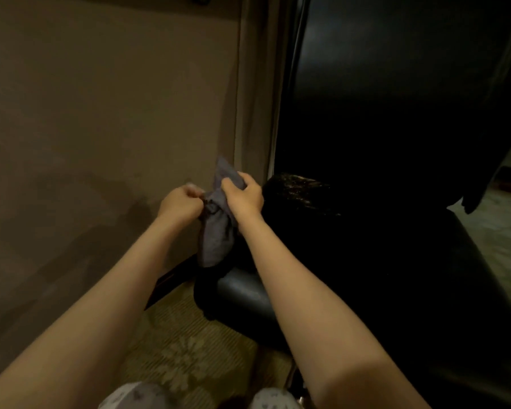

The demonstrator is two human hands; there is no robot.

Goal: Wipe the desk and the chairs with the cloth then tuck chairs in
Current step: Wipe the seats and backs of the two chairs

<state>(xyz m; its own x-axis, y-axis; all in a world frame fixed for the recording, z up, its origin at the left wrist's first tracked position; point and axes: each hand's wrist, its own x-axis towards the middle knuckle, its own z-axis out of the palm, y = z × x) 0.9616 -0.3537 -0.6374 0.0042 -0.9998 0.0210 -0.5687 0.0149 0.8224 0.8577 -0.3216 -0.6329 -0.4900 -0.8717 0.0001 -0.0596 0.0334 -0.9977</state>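
A grey-blue cloth [219, 231] hangs bunched in the air between my two hands, in front of a black leather chair [381, 143]. My left hand [182, 203] pinches the cloth's left edge with curled fingers. My right hand [244, 194] grips its upper part, just left of the chair's worn armrest [300, 190]. The cloth's loose end dangles over the front corner of the seat [242, 293]. No desk is in view.
A beige wall [101, 113] fills the left side, with a curtain [257, 84] at its right edge beside the chair. Patterned carpet [195, 355] lies below. Dark fabric [490, 172] hangs at the far right. My knees show at the bottom edge.
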